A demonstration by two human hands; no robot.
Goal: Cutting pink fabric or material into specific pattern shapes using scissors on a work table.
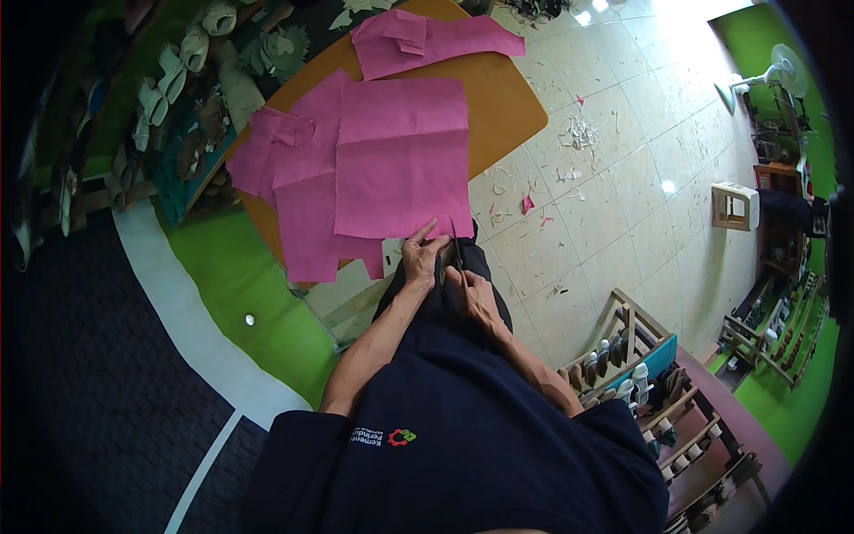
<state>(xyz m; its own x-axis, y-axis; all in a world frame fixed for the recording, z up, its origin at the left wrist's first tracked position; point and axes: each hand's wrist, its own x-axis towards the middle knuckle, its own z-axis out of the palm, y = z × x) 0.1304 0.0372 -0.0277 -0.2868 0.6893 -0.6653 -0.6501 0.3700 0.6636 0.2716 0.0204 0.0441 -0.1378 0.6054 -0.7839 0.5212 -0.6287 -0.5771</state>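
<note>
A large pink sheet point(400, 169), creased across its upper part, lies on the brown tabletop and reaches over the near edge toward me. My left hand point(423, 256) grips its near edge between thumb and fingers, with the index finger stretched along the top. Just to the right, my right hand point(473, 292) is closed around the handles of dark scissors point(456, 251). The blades point away from me and meet the sheet's near edge near its right corner. Other pink pieces point(307, 200) lie under and left of the sheet, some with cut-out edges.
Another pink piece point(436, 43) lies at the far side of the brown table point(511, 102). Pale scraps point(583, 133) litter the tiled floor on the right. Shelves of shoe parts point(191, 80) stand far left, shoe racks point(623, 356) near right, and a white stool point(735, 206) beyond.
</note>
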